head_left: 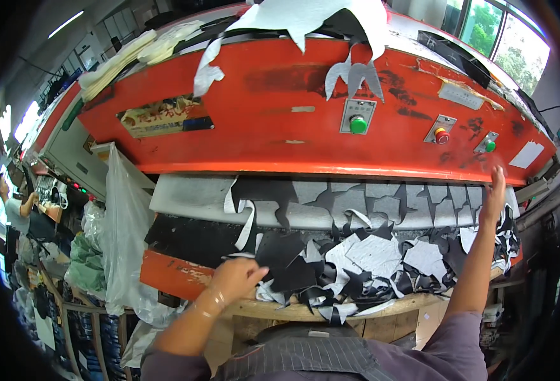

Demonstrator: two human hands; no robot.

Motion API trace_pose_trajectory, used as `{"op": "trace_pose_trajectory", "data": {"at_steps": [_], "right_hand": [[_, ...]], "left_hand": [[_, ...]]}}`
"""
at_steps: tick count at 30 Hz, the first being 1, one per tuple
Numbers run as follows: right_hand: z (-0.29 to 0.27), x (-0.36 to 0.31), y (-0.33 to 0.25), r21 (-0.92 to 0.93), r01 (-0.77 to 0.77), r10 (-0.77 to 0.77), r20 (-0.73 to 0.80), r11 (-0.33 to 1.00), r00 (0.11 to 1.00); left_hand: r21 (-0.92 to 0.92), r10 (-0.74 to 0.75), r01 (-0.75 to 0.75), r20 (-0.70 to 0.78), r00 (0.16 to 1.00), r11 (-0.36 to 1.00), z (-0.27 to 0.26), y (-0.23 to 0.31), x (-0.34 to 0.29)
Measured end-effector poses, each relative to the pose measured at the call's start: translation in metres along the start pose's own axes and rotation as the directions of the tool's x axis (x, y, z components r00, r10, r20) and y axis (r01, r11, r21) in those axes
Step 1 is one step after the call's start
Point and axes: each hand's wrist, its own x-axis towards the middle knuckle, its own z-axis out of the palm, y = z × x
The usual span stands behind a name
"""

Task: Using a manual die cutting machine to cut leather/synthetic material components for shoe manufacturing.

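My left hand (237, 278) is above the left part of the bench front, its fingers curled in. Beside it lie dark cut sheet pieces (280, 251) and a thin white offcut strip (247, 227); whether the fingers hold anything is hidden. My right hand (497, 189) is raised at the right end of the red machine (261, 82), fingers stretched out and nothing seen in them. Just above it sits a green push button (490, 146). Under the machine's beam, a grey-white sheet (381, 206) with angular dark gaps lies on the bed.
Black and white scraps (372, 254) are heaped along the wooden front edge (292, 310). A red stop button (441, 135) and another green button (358, 124) are on the machine front. White offcuts (311, 19) drape over its top. Clear plastic (124, 222) hangs left; another person (19, 209) works far left.
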Motion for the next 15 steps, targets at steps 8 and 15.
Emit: {"op": "trace_pose_trajectory", "data": {"at_steps": [8, 15], "right_hand": [[0.21, -0.223, -0.041, 0.016, 0.092, -0.077, 0.707, 0.996, 0.703], [0.24, -0.258, -0.045, -0.233, 0.189, 0.138, 0.9, 0.954, 0.414]], "left_hand": [[0.169, 0.11, -0.058, -0.316, 0.942, 0.984, 0.054, -0.006, -0.076], [0.099, 0.116, -0.093, -0.262, 0.958, 0.991, 0.038, -0.022, -0.065]]}}
